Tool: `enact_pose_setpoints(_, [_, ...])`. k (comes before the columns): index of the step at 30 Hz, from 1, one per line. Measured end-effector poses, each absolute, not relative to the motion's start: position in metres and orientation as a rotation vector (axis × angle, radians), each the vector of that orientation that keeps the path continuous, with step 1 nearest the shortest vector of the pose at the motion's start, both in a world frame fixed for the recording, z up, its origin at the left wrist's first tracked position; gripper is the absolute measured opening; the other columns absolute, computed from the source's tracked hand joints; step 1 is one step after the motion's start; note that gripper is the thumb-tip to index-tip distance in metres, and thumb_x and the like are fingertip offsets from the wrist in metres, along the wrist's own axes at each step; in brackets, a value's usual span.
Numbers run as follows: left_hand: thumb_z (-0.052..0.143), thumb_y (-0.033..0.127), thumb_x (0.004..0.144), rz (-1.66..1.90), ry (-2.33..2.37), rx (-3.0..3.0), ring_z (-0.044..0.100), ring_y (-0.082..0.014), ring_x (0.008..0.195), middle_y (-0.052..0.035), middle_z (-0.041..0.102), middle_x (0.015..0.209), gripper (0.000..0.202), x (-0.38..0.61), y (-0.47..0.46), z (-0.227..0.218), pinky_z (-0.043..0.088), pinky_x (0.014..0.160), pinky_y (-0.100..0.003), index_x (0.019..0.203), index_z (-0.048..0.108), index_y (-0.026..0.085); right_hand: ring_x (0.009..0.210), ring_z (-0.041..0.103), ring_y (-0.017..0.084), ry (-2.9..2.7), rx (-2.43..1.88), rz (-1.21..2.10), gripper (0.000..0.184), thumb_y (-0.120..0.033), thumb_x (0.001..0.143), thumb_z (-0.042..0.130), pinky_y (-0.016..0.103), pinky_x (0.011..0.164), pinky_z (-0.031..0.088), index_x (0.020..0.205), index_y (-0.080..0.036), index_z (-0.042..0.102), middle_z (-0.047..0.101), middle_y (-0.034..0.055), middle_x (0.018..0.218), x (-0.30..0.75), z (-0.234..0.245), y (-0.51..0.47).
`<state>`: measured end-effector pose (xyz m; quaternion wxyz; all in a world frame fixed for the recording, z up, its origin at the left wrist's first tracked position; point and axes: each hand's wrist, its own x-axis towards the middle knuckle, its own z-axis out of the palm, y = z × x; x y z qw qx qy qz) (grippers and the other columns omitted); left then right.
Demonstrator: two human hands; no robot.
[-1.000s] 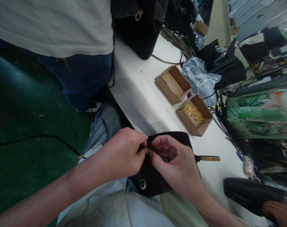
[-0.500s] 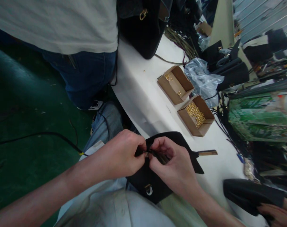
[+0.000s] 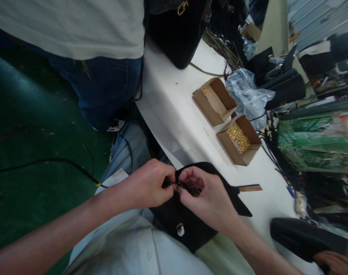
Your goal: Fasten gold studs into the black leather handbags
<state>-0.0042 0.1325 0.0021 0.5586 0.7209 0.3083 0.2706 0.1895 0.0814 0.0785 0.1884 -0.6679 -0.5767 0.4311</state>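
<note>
A black bag (image 3: 191, 233) lies partly on my lap and partly against the table edge, its metal clasp (image 3: 180, 229) facing up. Over its upper part my left hand (image 3: 152, 184) is closed, thumb and forefinger pinched on a narrow dark strap (image 3: 179, 184). My right hand (image 3: 207, 196) pinches the same strap from the other side, its fingertips almost meeting the left ones. Between the fingertips shows a small metallic piece (image 3: 176, 187), too small to name. My fingers hide most of the strap.
On the white table (image 3: 174, 114) stand two cardboard boxes, one (image 3: 238, 143) full of small gold fittings, the other (image 3: 214, 102) holding a few. A plastic bag (image 3: 250, 95) lies behind them. A person (image 3: 96, 84) stands at upper left; another person's hand (image 3: 334, 259) touches a black item (image 3: 303, 235).
Both hands stay pinched together, shifted very slightly left. The black bag has turned a little under them. The view has moved slightly.
</note>
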Motion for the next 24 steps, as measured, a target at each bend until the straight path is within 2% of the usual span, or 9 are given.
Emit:
enact_pose_setpoints(5, [0.076,0.012,0.082,0.658,0.788,1.691,0.067,-0.0137,0.062,0.0031,0.072,0.067,0.009,-0.001,0.128,0.005,0.038,0.060,-0.028,0.077,0.074,0.018,0.075,0.074,0.016,-1.595,-1.938,1.168,0.014,-0.017,0.080,0.071,0.027,0.070,0.058,0.093,-0.022,0.070,0.076,-0.0021,0.084,0.189,0.078,0.081])
enact_pose_setpoints(10, [0.072,0.025,0.095,0.607,0.803,1.523,0.075,-0.0158,0.075,0.0029,0.080,0.079,0.013,-0.006,0.122,0.002,0.046,0.067,-0.028,0.086,0.081,0.021,0.076,0.070,0.016,-1.642,-1.948,1.095,0.017,-0.015,0.078,0.069,0.028,0.070,0.055,0.092,-0.022,0.069,0.073,-0.0026,0.083,0.189,0.069,0.076])
enact_pose_setpoints(17, [0.066,0.018,0.093,0.617,0.861,1.552,0.072,-0.0162,0.074,0.0023,0.078,0.080,0.015,-0.001,0.110,-0.021,0.044,0.067,-0.030,0.087,0.079,0.022,0.081,0.072,0.017,-1.640,-1.904,1.250,0.014,-0.017,0.085,0.069,0.029,0.075,0.056,0.097,-0.022,0.072,0.075,-0.0018,0.089,0.192,0.057,0.075])
enact_pose_setpoints(22, [0.067,0.013,0.089,0.610,0.876,1.555,0.072,-0.0187,0.077,0.0002,0.078,0.083,0.011,0.001,0.104,-0.024,0.045,0.070,-0.031,0.087,0.076,0.021,0.082,0.073,0.017,-1.570,-1.846,1.444,0.016,-0.016,0.082,0.068,0.029,0.075,0.056,0.096,-0.021,0.073,0.077,-0.0009,0.088,0.193,0.059,0.080])
enact_pose_setpoints(24, [0.068,0.013,0.089,0.621,0.875,1.543,0.074,-0.0199,0.081,-0.0004,0.080,0.088,0.013,0.001,0.103,-0.022,0.047,0.073,-0.032,0.094,0.076,0.021,0.083,0.074,0.017,-1.552,-1.856,1.442,0.018,-0.015,0.081,0.069,0.029,0.076,0.057,0.097,-0.021,0.073,0.078,-0.0003,0.090,0.193,0.059,0.080])
